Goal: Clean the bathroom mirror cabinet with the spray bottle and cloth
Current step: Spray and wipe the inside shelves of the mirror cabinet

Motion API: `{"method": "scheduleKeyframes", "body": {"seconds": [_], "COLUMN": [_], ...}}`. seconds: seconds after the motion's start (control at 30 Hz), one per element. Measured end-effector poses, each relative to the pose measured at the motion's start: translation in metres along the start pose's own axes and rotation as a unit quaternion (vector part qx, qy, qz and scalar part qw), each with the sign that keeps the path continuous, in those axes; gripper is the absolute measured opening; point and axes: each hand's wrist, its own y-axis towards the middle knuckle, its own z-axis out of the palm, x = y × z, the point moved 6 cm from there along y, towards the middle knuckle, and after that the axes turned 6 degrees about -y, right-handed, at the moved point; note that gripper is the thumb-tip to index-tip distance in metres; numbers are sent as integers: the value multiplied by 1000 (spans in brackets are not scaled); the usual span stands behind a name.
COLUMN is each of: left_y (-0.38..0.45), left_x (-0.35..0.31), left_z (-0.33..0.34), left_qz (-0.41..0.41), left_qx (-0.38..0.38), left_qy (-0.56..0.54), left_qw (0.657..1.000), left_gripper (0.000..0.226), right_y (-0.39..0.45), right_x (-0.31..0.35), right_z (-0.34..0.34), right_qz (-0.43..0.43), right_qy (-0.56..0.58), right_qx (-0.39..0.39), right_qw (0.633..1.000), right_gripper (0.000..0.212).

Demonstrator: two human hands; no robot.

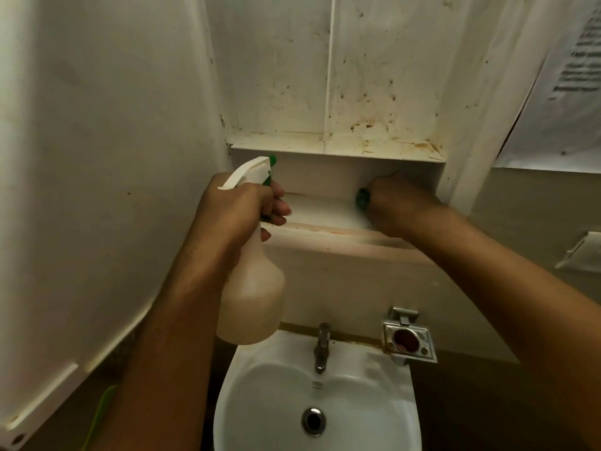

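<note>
Shelf space in the open cabinet [338,177] is where both your hands work. Your left hand [237,206] grips the neck of the spray bottle [250,288], fingers curled round the trigger, nozzle pointing into the lower compartment; the pale bottle body hangs down toward 6 o'clock, above the left rim of the sink [247,385]. Your right hand [400,203] sits at 3 o'clock from the left one, closed round the green cloth [362,197], of which only a small bunch shows at your knuckles, pressed on the lower shelf near the right wall of the compartment. Between the two hands lies a bare stretch of shelf, its front edge streaked brown. The open door [97,157] stands close along your left forearm at 9 o'clock. Above, at 12 o'clock, the stained upper shelf edge overhangs both hands. The tap [322,346] and a metal holder [408,341] sit below at 6 o'clock, well apart from the bottle.
</note>
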Motion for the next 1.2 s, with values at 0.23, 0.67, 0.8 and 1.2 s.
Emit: {"method": "scheduleKeyframes", "body": {"seconds": [0.23,0.67,0.8,1.2], "left_y": [-8,-18,-22,-32], "left_x": [-4,-12,-14,-24], "left_z": [-6,-20,-22,-26], "left_qz": [8,6,15,38], "left_qx": [5,-33,-38,-42], "left_qy": [6,27,28,20], "left_qw": [1000,999,999,998], "left_gripper": [25,24,23,25], "right_y": [-14,45,59,35], "right_x": [21,115,145,88], "right_z": [8,25,24,-6], "right_qz": [-1,-153,-196,-228], "right_qy": [-10,109,125,92], "right_qx": [-30,-73,-82,20], "right_qw": [999,980,969,969], "right_gripper": [18,21,14,24]}}
